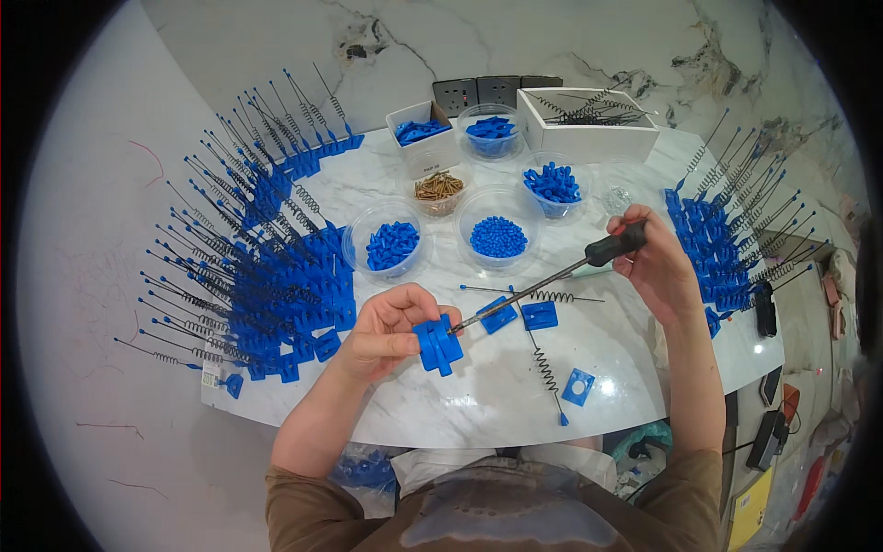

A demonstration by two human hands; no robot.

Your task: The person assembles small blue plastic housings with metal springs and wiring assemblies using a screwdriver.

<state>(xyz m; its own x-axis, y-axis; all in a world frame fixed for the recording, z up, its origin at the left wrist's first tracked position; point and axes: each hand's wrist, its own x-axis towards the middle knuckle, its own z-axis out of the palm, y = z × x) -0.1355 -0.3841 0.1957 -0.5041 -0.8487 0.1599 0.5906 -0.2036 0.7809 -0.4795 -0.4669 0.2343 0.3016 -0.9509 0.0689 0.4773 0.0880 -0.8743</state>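
Observation:
My left hand (384, 329) grips a small blue plastic block assembly (438, 344) just above the marble table (497, 405). My right hand (655, 262) is closed on the black handle of a long screwdriver (552, 278), whose tip meets the block's right side. Beside the block lie two loose blue plastic pieces (520, 316), a rod with a spring (543, 295) and another spring rod (548, 372) ending near a square blue plate with a hole (578, 386).
Several clear tubs hold blue parts (393, 245), blue pellets (498, 236) and brass screws (439, 187). A white box of rods (589, 118) stands at the back. Dense rows of finished blue spring-rod assemblies fill the left (262, 267) and right (736, 239) sides.

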